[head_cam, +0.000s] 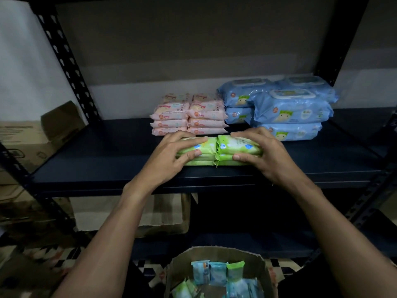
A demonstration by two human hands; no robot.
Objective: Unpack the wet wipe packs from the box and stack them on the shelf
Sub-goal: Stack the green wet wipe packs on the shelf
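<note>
Two short stacks of green wet wipe packs point(218, 150) rest side by side near the front of the dark shelf point(103, 160). My left hand point(171, 155) grips the left stack, and my right hand point(266, 153) grips the right stack, thumbs on the front faces. Behind them stand pink wipe packs point(190, 115) in two stacks, and to their right big blue wipe packs point(287, 108) piled up. Below, the open cardboard box point(217, 251) holds several blue and green packs standing on end.
Black slotted uprights point(64, 59) frame the shelf at left and right. A cardboard carton point(32, 138) stands outside the rack at the left. Another carton point(167, 214) sits on the lower shelf. The left part of the dark shelf is bare.
</note>
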